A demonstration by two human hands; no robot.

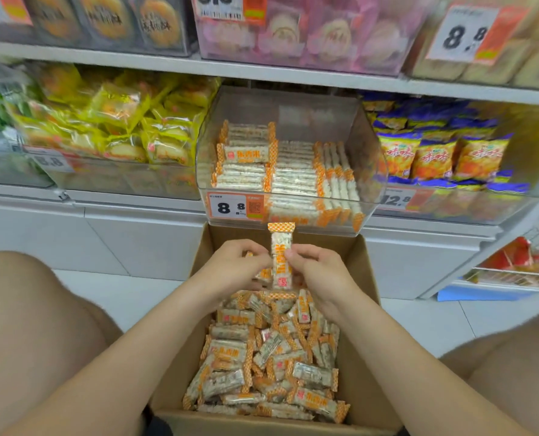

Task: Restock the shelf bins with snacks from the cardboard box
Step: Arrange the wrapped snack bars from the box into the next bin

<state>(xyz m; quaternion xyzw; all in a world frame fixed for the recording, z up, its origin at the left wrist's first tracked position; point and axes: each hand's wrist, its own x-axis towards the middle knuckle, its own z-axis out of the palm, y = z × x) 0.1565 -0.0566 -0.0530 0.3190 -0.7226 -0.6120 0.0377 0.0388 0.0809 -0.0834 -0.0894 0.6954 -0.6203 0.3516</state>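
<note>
An open cardboard box (361, 357) on the floor between my knees holds several orange-and-white wrapped snack bars (271, 354). Above its far end, my left hand (230, 265) and my right hand (315, 272) meet around a few of these bars. One snack bar (281, 243) stands upright, pinched between the fingertips of both hands. More bars sit under my left fingers. Straight ahead on the low shelf, a clear plastic bin (365, 146) carries neat rows of the same bars (293, 171), with an 8.8 price tag (230, 207) on its front.
A bin of yellow-wrapped cakes (120, 127) stands left of the clear bin, a bin of orange-and-blue chip bags (435, 155) right of it. An upper shelf (262, 70) carries more bins. My bare knees flank the box. A wire rack with red packs (516, 262) stands at right.
</note>
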